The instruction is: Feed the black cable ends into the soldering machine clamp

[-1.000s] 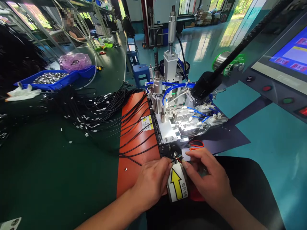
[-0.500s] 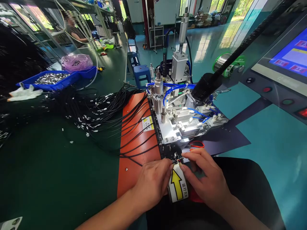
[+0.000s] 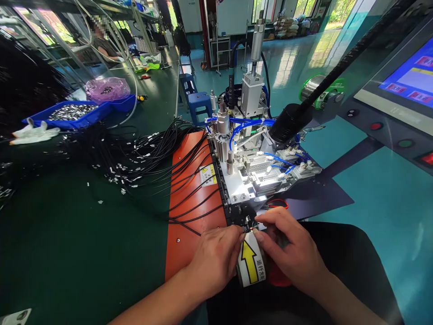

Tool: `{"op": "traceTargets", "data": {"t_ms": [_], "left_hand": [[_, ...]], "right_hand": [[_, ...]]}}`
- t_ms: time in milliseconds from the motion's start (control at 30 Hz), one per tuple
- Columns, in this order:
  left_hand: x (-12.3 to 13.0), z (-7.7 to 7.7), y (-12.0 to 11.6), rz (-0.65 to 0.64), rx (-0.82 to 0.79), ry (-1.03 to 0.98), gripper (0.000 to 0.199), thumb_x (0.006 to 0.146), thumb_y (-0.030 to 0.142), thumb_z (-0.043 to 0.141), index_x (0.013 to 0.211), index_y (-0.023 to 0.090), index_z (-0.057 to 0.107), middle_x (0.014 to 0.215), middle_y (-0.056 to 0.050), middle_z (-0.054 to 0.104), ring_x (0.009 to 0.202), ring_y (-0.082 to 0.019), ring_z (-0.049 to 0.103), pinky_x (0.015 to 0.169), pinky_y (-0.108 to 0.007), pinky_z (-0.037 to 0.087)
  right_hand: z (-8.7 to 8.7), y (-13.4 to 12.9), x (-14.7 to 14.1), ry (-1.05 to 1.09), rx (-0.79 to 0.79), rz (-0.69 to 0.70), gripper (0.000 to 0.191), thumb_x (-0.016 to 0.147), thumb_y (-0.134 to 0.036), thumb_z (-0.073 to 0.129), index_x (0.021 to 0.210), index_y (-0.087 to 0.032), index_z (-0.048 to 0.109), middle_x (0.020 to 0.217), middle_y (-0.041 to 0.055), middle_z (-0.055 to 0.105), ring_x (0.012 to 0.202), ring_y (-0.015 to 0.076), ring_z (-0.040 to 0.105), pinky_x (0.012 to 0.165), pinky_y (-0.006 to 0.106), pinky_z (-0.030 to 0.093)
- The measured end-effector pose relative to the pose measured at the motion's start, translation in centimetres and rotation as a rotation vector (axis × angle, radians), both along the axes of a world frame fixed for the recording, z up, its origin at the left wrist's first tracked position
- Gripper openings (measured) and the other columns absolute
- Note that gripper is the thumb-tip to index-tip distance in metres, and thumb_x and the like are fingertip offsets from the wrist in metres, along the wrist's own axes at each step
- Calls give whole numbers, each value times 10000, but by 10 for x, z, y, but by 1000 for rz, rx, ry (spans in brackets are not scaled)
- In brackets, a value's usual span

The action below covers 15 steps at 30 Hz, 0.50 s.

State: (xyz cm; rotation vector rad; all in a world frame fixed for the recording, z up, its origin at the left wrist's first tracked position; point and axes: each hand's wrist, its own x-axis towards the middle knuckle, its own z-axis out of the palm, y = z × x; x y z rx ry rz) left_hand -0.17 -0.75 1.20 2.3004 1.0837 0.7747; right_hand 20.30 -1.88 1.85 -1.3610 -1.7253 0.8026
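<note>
My left hand (image 3: 221,250) is closed in a pinch on the end of a black cable (image 3: 245,229), just above the white label with a yellow arrow (image 3: 250,262). Thin coloured wires (image 3: 253,228) fan out from that cable end. My right hand (image 3: 291,246) is beside them, thumb and forefinger apart at the wire tips; whether a fingertip touches a wire is too small to tell. Directly ahead of both hands is the black front edge of a metal machine (image 3: 257,180) with cylinders and blue air tubes.
Several black cables lie across an orange plate (image 3: 189,203) left of the machine. A cable bundle (image 3: 152,153), a blue tray (image 3: 67,113) of metal parts and a white glove (image 3: 35,133) lie on the green table. Red-handled pliers (image 3: 279,203) and a control panel (image 3: 399,122) are to the right.
My right thumb and forefinger have parted slightly, the thumb moving a little right of the wires. My left hand keeps its pinch in nearly the same spot.
</note>
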Motion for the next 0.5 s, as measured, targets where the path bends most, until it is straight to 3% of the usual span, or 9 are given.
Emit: {"op": "traceTargets", "data": {"t_ms": [133,233,500], "left_hand": [[0,0,1,-1,-5,-2,179,1007,172,405,876,184,526,651,15,526,547,-130,474,547,-252,338],[0,-2,0,2,-1,-2,184,1007,170,404,866,183,521,645,16,518,543,-129,464,546,-253,332],[-1,-3,-1,6,6,-20,160,1000,154,414,887,179,525,652,19,499,546,-122,437,552,-251,313]], "right_hand": [[7,7,5,127,-204,-38,189,968,-381,572,1028,-230,670,888,22,631,767,156,604,682,270,509],[9,13,9,180,-320,-16,246,978,-421,548,954,-211,675,745,-8,584,657,132,551,599,248,469],[12,17,10,305,-442,78,252,923,-433,629,963,-192,689,783,-2,626,635,113,534,590,235,463]]}}
